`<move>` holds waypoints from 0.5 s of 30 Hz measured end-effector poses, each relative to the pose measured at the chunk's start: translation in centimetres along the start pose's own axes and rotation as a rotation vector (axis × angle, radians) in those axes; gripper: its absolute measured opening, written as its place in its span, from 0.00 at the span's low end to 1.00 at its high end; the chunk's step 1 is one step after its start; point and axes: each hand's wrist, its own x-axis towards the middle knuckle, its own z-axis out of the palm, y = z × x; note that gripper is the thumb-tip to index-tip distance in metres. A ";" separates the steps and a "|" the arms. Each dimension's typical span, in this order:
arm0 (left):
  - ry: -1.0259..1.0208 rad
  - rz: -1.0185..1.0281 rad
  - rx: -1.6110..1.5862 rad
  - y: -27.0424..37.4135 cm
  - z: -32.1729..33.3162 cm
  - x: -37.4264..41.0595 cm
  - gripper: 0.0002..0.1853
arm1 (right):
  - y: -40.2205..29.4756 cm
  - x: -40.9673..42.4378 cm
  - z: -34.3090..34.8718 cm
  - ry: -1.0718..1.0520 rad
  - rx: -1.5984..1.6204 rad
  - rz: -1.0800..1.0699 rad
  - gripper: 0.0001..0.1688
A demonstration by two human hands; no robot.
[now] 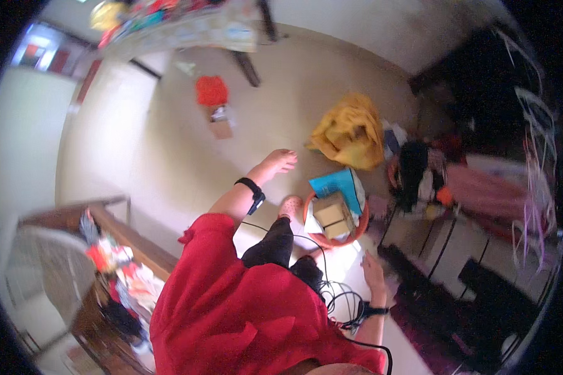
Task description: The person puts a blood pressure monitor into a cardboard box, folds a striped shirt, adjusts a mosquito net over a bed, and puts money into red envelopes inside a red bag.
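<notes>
My left hand (281,161) is stretched out over the floor with its fingers slightly bent and nothing seen in it. Low at the right side of my body, my right hand (372,272) hangs with fingers apart, below a round orange-red basket (337,243). Inside that basket lie cardboard boxes (330,214) and a flat blue packet (334,184). Beyond it, a crumpled yellow cloth or bag (352,131) rests on the floor. Black cable (340,300) loops near my right wrist, which bears a black band.
A red bundle (211,90) and a small open cardboard box (221,127) lie on the floor ahead. Behind them stands a cloth-covered table (206,35). Clothes and dark fabric (413,164) are piled at right. A wooden-framed piece of furniture (131,236) holding clothes stands at left.
</notes>
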 end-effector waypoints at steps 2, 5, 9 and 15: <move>0.072 0.078 -0.049 -1.3 -1.8 1.6 0.29 | 1.6 -0.8 -0.8 0.043 -0.068 -0.033 0.25; 0.296 0.153 -0.213 -4.7 -4.3 -3.4 0.25 | -2.1 -0.3 -4.6 -0.062 -0.053 -0.002 0.25; 0.575 0.188 -0.402 -8.5 -2.7 -12.7 0.17 | 1.1 1.5 -6.9 -0.034 -0.124 -0.196 0.25; 0.859 0.158 -0.574 -17.2 0.6 -28.2 0.20 | -0.6 -0.2 -6.5 -0.166 -0.102 -0.338 0.25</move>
